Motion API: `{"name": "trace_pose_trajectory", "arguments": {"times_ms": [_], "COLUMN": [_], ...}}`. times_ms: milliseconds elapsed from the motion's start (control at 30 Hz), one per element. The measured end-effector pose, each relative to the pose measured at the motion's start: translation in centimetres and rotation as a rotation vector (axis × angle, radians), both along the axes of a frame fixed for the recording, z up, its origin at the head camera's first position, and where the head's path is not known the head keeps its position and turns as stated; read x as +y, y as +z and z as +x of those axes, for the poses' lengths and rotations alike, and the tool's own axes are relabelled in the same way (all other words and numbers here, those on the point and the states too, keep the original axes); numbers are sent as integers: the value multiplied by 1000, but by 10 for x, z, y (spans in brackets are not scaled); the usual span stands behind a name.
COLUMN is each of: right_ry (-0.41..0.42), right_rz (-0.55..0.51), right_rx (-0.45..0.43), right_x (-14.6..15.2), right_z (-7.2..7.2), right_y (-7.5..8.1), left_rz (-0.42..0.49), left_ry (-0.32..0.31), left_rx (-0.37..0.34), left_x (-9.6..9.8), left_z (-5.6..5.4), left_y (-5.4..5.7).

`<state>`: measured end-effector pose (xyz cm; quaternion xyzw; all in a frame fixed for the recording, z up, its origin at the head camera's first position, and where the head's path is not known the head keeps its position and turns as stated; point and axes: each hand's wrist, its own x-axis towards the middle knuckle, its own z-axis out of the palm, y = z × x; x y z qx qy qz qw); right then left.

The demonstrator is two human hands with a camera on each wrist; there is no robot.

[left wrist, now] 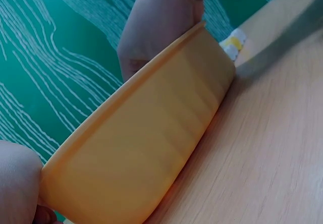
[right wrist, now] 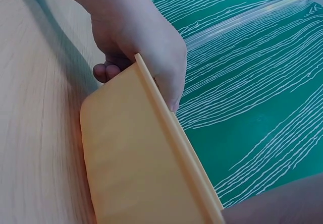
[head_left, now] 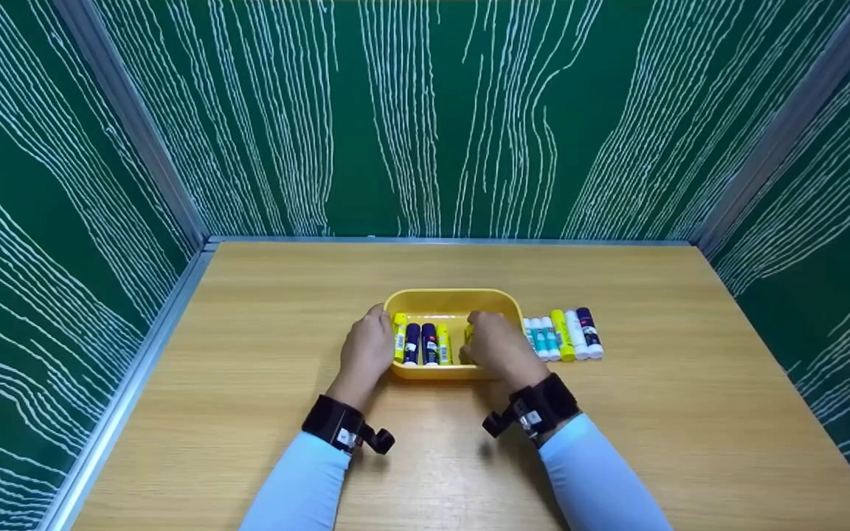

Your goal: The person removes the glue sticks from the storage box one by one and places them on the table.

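A yellow plastic tub [head_left: 436, 373] stands on the table, with several glue sticks lying side by side in its left half. Among them are a yellow glue stick [head_left: 400, 337] at the left wall and a dark purple glue stick [head_left: 429, 344]. My left hand [head_left: 370, 346] grips the tub's left end; in the right wrist view its thumb goes over the rim and its fingers curl outside. Inside the tub's right half, my right hand [head_left: 500, 344] holds a yellow glue stick [head_left: 468, 334], mostly hidden by the fingers. The near wall hides those fingertips in the left wrist view.
Right of the tub, several more glue sticks lie in a row: teal and white ones [head_left: 544, 339], a yellow one [head_left: 562, 335], a white one [head_left: 576, 335] and a dark purple one [head_left: 589, 333]. Green panels [head_left: 425, 147] with white lines enclose the wooden table [head_left: 307, 295].
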<state>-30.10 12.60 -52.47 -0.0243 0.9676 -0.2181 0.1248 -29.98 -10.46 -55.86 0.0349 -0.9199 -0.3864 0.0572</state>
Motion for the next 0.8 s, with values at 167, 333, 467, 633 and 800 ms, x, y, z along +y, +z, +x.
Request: {"name": "trace_pose_trajectory", "arguments": {"times_ms": [167,333,467,633,800], "right_ry": [-4,-10,6,17,16], "right_rz": [2,-17,-18,-48,-101], "right_rx": [-16,-46,-51,-49,8], "right_x": [0,0,2,4,6], "right_z": [0,-1,-1,-1,1], "right_y": [1,2,2,3,5], "left_rz": [-2,0,5,5,-1], "left_ry": [3,3,5,10,-1], "left_rx": [5,-3,-13,-23,-9], "left_x": [1,1,1,1,0], "left_z": [0,0,0,1,2], "left_y": [0,0,1,2,2]}}
